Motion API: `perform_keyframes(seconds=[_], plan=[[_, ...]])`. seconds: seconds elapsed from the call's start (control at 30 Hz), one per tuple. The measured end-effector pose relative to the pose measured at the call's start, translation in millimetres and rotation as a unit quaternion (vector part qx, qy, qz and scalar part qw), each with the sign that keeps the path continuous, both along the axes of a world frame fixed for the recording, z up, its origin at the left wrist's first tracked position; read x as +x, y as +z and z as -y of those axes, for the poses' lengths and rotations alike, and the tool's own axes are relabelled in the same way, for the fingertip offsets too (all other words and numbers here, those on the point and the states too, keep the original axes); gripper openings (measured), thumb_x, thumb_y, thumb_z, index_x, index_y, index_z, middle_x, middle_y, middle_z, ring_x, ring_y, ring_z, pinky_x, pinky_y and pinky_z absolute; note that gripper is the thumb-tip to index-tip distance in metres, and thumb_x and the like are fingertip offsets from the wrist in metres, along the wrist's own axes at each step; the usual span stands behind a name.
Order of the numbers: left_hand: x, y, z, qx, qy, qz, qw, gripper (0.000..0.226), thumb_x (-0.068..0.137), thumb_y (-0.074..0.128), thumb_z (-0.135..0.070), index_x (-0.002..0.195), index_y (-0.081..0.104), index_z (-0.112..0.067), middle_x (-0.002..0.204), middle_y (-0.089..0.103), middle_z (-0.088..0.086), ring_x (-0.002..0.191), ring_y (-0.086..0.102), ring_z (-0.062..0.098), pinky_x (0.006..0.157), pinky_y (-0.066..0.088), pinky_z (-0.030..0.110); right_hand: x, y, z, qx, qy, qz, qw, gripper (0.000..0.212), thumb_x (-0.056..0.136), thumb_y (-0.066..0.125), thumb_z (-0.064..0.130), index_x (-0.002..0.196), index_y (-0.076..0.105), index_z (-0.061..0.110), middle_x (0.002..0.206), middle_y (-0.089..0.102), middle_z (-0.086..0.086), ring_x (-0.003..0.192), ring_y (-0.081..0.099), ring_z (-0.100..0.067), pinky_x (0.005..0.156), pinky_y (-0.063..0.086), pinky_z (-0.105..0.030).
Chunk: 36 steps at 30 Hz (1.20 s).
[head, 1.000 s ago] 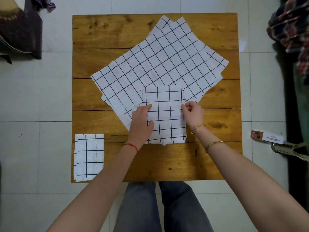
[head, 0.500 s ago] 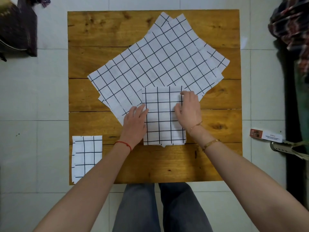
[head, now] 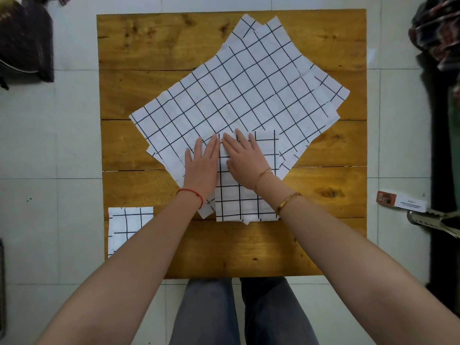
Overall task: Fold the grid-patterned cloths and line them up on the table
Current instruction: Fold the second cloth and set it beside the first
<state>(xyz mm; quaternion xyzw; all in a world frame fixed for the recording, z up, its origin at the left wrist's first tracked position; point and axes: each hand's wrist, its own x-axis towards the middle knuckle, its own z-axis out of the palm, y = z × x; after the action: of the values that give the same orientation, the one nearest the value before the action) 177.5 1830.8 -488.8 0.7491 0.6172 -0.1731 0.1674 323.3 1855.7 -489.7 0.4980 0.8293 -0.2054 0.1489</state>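
Neither hand has a grip on anything: the left hand (head: 202, 163) and the right hand (head: 245, 159) both lie flat, fingers stretched out and palms down, side by side and almost touching. The right hand presses on the upper part of the folded cloth (head: 245, 202), a small rectangle lying square to the near edge of the counter (head: 249, 247). The left hand rests just beside that rectangle's left edge, on the loose cloths underneath. A red string (head: 190, 192) circles the left wrist, and two thin gold bracelets (head: 288, 201) sit on the right wrist and forearm.

At the counter's near left corner lies a second folded cloth (head: 127, 222), partly covered by the left forearm and well apart from the first.

Farther back, the pile of unfolded cloths (head: 239, 95) spreads diagonally across the middle of the counter, its edges fanned out of line, its near corner tucked beneath the folded rectangle.
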Motion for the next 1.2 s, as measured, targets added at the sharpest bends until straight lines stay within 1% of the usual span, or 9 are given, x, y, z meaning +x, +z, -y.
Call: perform_keyframes(seconds=[0.1, 0.23, 0.4, 0.57, 0.63, 0.7, 0.8, 0.97, 1.2], plan=[[-1, -4, 1, -0.003, 0.012, 0.014, 1.000, 0.077, 0.094, 0.052, -0.016, 0.155, 0.005, -0.015, 0.163, 0.001, -0.002, 0.147, 0.009, 0.032, 0.115, 0.021, 0.054, 12, -2, 5, 0.001, -0.017, -0.008, 1.000, 0.060, 0.100, 0.032, 0.032, 0.152, 0.011, 0.011, 0.161, 0.009, -0.001, 0.148, 0.002, -0.026, 0.119, 0.004, -0.050], [-3, -5, 1, -0.013, 0.023, 0.036, 0.999, 0.080, 0.093, 0.052, -0.013, 0.155, 0.002, -0.018, 0.162, -0.002, -0.005, 0.147, 0.005, 0.030, 0.117, 0.018, 0.054, 42, -4, 15, 0.021, -0.077, -0.014, 0.997, 0.057, 0.099, 0.033, 0.032, 0.151, 0.021, 0.011, 0.158, 0.021, -0.001, 0.147, 0.010, -0.029, 0.119, 0.007, -0.052], [-3, -4, -1, -0.017, 0.024, 0.041, 0.999, 0.080, 0.093, 0.051, -0.012, 0.155, 0.000, -0.018, 0.162, -0.003, -0.006, 0.147, 0.003, 0.029, 0.117, 0.016, 0.054, 81, -1, 24, 0.045, -0.165, -0.010, 0.985, 0.055, 0.100, 0.029, 0.033, 0.150, 0.023, 0.013, 0.157, 0.023, 0.000, 0.147, 0.007, -0.027, 0.120, 0.004, -0.050], [-1, -5, 0, -0.021, 0.023, 0.043, 0.999, 0.082, 0.093, 0.051, -0.011, 0.154, -0.004, -0.017, 0.162, -0.007, -0.005, 0.148, 0.001, 0.030, 0.118, 0.015, 0.054, 72, 8, 20, 0.075, -0.179, -0.044, 0.980, 0.052, 0.098, 0.035, 0.029, 0.146, 0.032, 0.008, 0.153, 0.032, -0.006, 0.147, 0.011, -0.028, 0.120, 0.003, -0.046], [0, -5, 0, -0.016, 0.025, 0.043, 0.999, 0.082, 0.093, 0.051, -0.011, 0.155, -0.003, -0.017, 0.162, -0.006, -0.004, 0.148, 0.001, 0.030, 0.118, 0.015, 0.054, 62, 12, 15, 0.074, -0.155, -0.068, 0.983, 0.052, 0.098, 0.036, 0.027, 0.146, 0.032, 0.008, 0.152, 0.033, -0.007, 0.146, 0.014, -0.029, 0.120, 0.007, -0.047], [0, -5, 4, 0.000, 0.026, 0.049, 0.998, 0.080, 0.093, 0.052, -0.008, 0.155, 0.003, -0.016, 0.162, -0.002, -0.003, 0.148, 0.003, 0.030, 0.118, 0.015, 0.054, 49, 14, 10, 0.060, -0.081, -0.074, 0.992, 0.053, 0.097, 0.035, 0.025, 0.147, 0.031, 0.008, 0.153, 0.031, -0.007, 0.145, 0.017, -0.029, 0.119, 0.014, -0.049], [-1, -8, 14, 0.031, 0.025, 0.059, 0.997, 0.075, 0.092, 0.053, -0.007, 0.154, 0.011, -0.014, 0.162, 0.007, -0.002, 0.148, 0.008, 0.028, 0.118, 0.017, 0.051, 30, 10, 7, 0.017, -0.005, -0.059, 0.998, 0.053, 0.099, 0.034, 0.025, 0.149, 0.026, 0.009, 0.156, 0.025, -0.005, 0.145, 0.017, -0.027, 0.120, 0.012, -0.046], [-7, -9, 34, 0.028, 0.002, 0.060, 0.998, 0.071, 0.095, 0.050, -0.006, 0.155, 0.012, -0.015, 0.162, 0.009, -0.001, 0.149, 0.008, 0.027, 0.119, 0.014, 0.051, 18, 7, 6, -0.021, -0.026, -0.030, 0.999, 0.053, 0.100, 0.030, 0.026, 0.150, 0.022, 0.010, 0.159, 0.019, -0.003, 0.145, 0.016, -0.025, 0.119, 0.012, -0.042], [-22, 1, 89, 0.024, -0.070, 0.057, 0.996, 0.078, 0.086, 0.063, -0.007, 0.153, 0.022, -0.010, 0.160, 0.016, 0.005, 0.146, 0.018, 0.031, 0.115, 0.025, 0.055, 9, 15, 8, -0.067, -0.038, 0.015, 0.997, 0.060, 0.098, 0.030, 0.023, 0.152, 0.009, 0.012, 0.161, 0.005, 0.000, 0.147, 0.005, -0.024, 0.120, 0.007, -0.043]])
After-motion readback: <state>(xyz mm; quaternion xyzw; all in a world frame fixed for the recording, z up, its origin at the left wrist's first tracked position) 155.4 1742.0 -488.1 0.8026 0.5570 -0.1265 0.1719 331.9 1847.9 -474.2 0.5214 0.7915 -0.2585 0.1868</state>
